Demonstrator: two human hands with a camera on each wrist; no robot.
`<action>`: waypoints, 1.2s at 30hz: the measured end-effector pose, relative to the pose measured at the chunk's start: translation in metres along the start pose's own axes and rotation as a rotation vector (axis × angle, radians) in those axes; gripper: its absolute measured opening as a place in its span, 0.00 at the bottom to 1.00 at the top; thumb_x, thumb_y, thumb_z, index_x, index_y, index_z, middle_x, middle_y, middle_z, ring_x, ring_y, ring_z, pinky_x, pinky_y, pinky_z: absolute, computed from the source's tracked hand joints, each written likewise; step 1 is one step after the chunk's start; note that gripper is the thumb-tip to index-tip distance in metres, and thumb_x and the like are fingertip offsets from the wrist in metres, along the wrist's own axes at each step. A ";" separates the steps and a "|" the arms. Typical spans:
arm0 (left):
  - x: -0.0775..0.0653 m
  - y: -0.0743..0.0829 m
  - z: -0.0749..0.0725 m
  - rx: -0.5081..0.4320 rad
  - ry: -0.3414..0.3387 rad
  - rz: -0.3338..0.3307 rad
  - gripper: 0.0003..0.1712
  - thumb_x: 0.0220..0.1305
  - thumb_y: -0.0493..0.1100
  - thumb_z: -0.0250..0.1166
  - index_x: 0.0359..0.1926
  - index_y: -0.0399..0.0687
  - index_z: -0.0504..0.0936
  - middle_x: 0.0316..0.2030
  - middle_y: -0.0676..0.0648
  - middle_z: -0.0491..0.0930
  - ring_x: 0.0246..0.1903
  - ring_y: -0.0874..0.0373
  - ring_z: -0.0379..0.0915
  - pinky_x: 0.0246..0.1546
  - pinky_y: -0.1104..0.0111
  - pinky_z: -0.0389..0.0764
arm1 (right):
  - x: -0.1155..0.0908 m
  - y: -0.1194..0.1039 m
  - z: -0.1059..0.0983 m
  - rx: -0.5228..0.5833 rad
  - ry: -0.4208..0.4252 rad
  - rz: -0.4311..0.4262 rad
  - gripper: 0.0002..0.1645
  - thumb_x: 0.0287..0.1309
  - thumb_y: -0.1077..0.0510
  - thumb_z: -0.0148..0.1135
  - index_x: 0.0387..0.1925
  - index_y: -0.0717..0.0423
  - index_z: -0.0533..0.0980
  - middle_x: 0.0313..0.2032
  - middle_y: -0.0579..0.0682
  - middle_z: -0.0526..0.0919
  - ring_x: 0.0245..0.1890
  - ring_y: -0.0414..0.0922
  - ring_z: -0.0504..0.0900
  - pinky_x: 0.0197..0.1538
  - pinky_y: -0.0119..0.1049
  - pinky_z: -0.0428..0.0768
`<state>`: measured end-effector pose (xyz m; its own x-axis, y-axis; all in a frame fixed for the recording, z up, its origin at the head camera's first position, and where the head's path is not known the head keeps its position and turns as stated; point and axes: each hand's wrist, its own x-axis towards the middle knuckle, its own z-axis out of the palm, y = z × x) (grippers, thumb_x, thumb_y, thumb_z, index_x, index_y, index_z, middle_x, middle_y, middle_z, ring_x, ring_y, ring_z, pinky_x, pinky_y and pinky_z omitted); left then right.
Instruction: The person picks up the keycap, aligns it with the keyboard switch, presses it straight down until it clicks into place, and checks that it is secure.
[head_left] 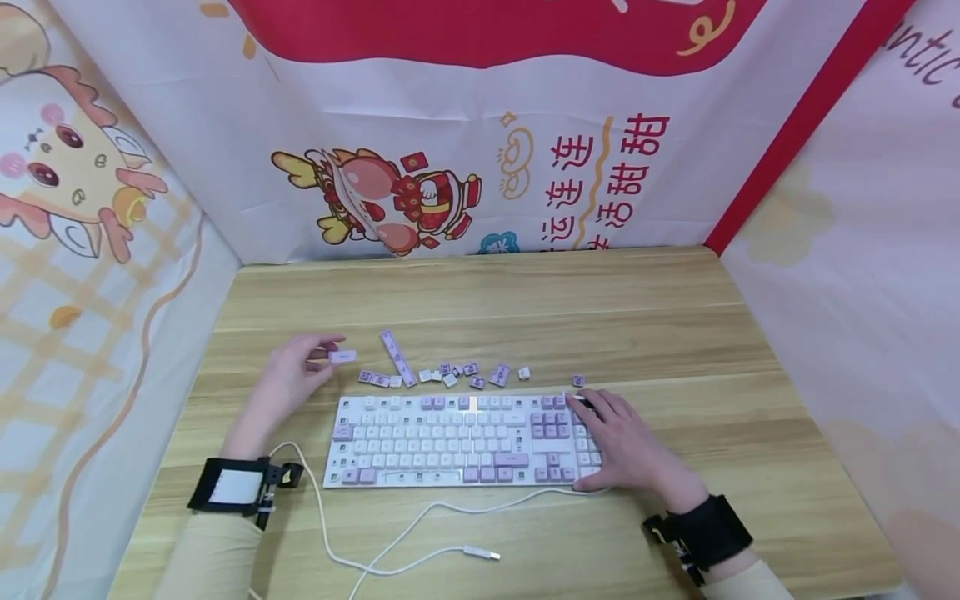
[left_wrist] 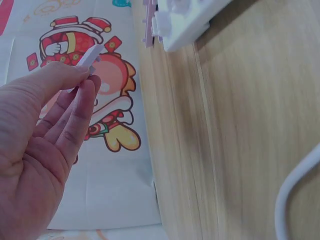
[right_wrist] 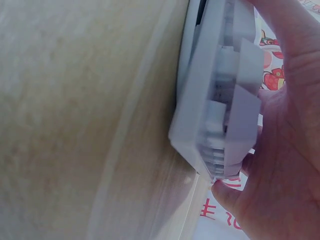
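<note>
Raised beyond the far left corner of the keyboard, my left hand [head_left: 291, 375] pinches a wide pale purple keycap [head_left: 342, 357] between thumb and fingertips. In the left wrist view the keycap [left_wrist: 91, 56] is seen edge-on, its underside stems showing. A white and purple keyboard [head_left: 450, 435] lies flat on the table. My right hand [head_left: 621, 440] grips its right end, thumb at the near edge and fingers at the far edge, covering part of the number pad. Several key positions show bare switches, mostly along the top row and left side.
Behind the keyboard lie several loose purple and white keycaps [head_left: 471, 368] and a long purple spacebar keycap [head_left: 397, 358]. A white cable [head_left: 405, 533] loops in front, ending in a USB plug [head_left: 482, 553]. Printed cloth [head_left: 420, 100] walls the wooden table [head_left: 600, 308] behind and at both sides.
</note>
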<state>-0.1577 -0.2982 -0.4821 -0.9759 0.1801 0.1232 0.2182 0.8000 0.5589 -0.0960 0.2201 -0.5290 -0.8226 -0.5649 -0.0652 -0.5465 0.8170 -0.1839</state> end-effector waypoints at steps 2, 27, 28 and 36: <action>-0.001 0.003 0.001 0.015 0.001 0.012 0.28 0.59 0.30 0.68 0.61 0.43 0.77 0.53 0.36 0.79 0.47 0.42 0.81 0.45 0.52 0.86 | 0.000 0.000 0.001 0.005 -0.007 0.004 0.79 0.27 0.19 0.73 0.77 0.52 0.54 0.74 0.59 0.61 0.72 0.60 0.61 0.75 0.58 0.60; -0.006 0.016 0.006 -0.025 0.008 0.021 0.16 0.66 0.34 0.64 0.55 0.44 0.77 0.50 0.39 0.83 0.50 0.43 0.81 0.52 0.48 0.83 | -0.001 0.005 0.004 0.039 -0.013 -0.007 0.79 0.29 0.20 0.72 0.78 0.52 0.52 0.76 0.59 0.57 0.74 0.60 0.58 0.76 0.60 0.57; -0.008 0.017 0.005 -0.027 0.000 0.020 0.19 0.67 0.34 0.64 0.57 0.44 0.77 0.53 0.39 0.82 0.51 0.42 0.81 0.53 0.48 0.83 | -0.001 0.004 0.003 0.040 -0.015 -0.006 0.79 0.29 0.20 0.72 0.78 0.51 0.52 0.76 0.59 0.57 0.74 0.61 0.57 0.76 0.60 0.57; -0.025 0.023 -0.010 0.008 -0.118 -0.007 0.15 0.61 0.37 0.70 0.50 0.49 0.85 0.49 0.43 0.84 0.47 0.46 0.80 0.47 0.54 0.83 | 0.000 0.003 0.002 0.039 0.006 -0.012 0.78 0.29 0.21 0.74 0.77 0.52 0.54 0.74 0.61 0.59 0.72 0.61 0.60 0.74 0.60 0.59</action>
<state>-0.1285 -0.2902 -0.4641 -0.9705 0.2399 0.0219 0.2117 0.8058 0.5531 -0.0976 0.2222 -0.5317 -0.8167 -0.5742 -0.0571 -0.5502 0.8048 -0.2225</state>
